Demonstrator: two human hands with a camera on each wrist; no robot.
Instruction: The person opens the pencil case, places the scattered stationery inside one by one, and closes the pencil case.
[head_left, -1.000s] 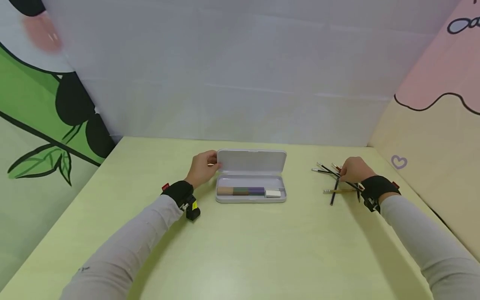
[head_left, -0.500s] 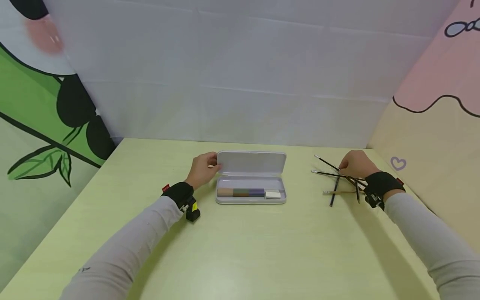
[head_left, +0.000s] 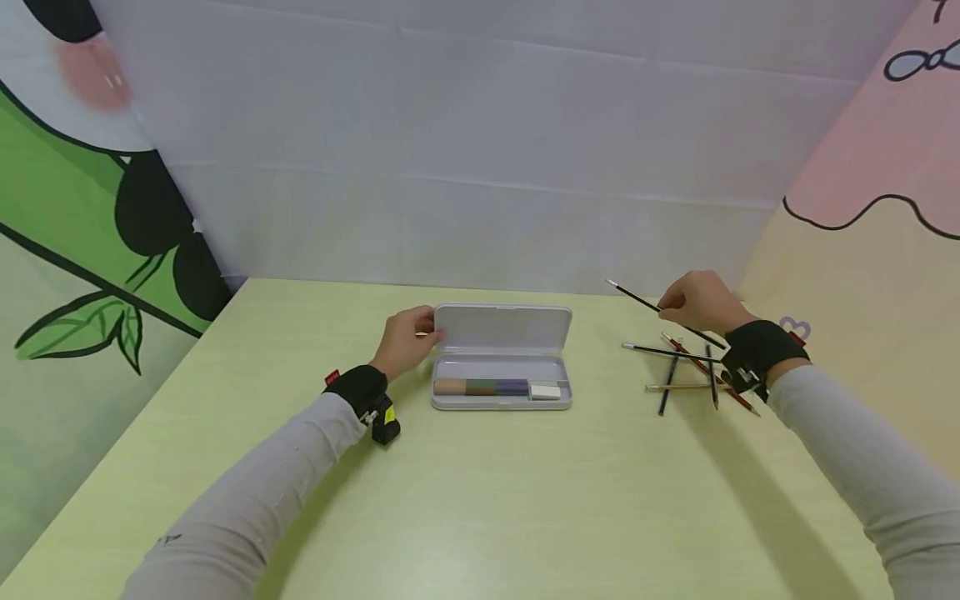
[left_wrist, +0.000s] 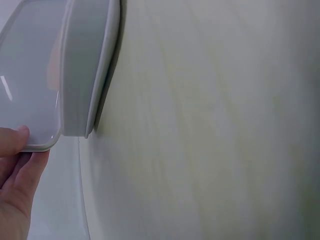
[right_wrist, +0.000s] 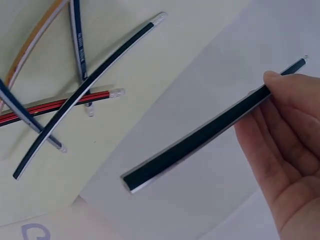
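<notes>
Head view: right hand (head_left: 701,302) pinches 1 black pencil (head_left: 637,297) above the table (head_left: 480,500) – other pencils (head_left: 686,371) lie below; left hand (head_left: 408,337) grips open pencil case (head_left: 502,357) lid, mid-table.

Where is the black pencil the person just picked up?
In the head view, the black pencil is pinched in the right hand, lifted above the loose pencils, right of the open case.

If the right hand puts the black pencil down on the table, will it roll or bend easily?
The black pencil probably stays stiff: it juts straight from the right hand without sagging. It looks light, pinched only by fingertips. In the right wrist view it seems flat-sided, so it may roll little; the loose pencils lie still on the table.
</notes>
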